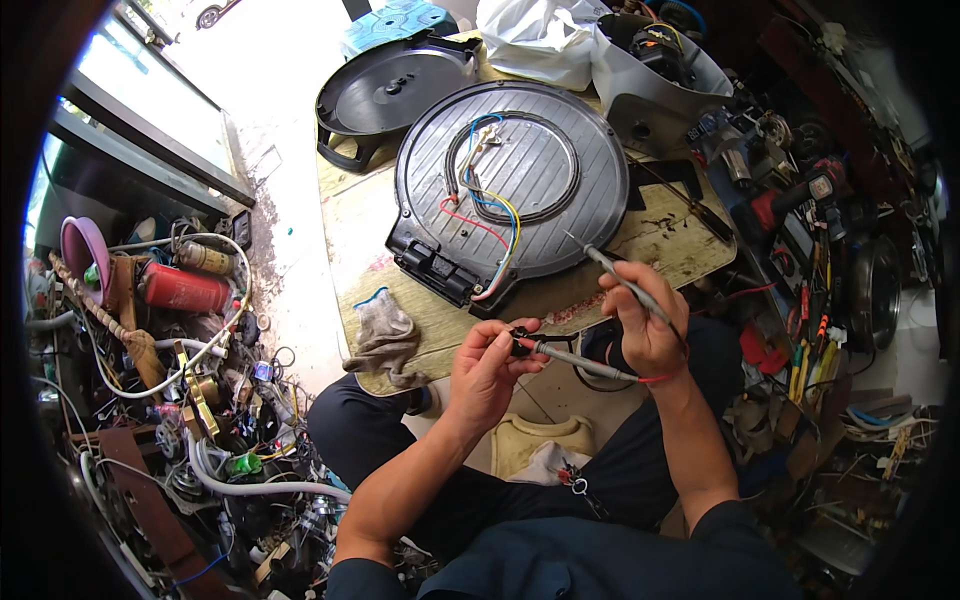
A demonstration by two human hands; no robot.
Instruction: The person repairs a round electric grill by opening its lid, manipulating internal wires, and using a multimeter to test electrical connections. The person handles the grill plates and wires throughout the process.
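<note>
My left hand (488,365) is closed, pinching a small black part (520,341) above my lap. A grey test probe with a red lead (590,364) points into that part from the right; its tip is hidden by the fingers. My right hand (652,322) is closed round a second grey test probe (628,280), held like a pen, its thin tip pointing up and left. Beyond that tip a round black appliance half (430,190) lies on the table, with a ring-shaped heating element (573,180) and coloured wires (512,225) on it.
A second round black shell (345,95) sits at the table's far left. A grey glove (383,335) lies by the table's left edge (330,240); a screwdriver (710,218) rests at the right. Heaped parts and a red cylinder (187,288) crowd the left floor; tools crowd the right.
</note>
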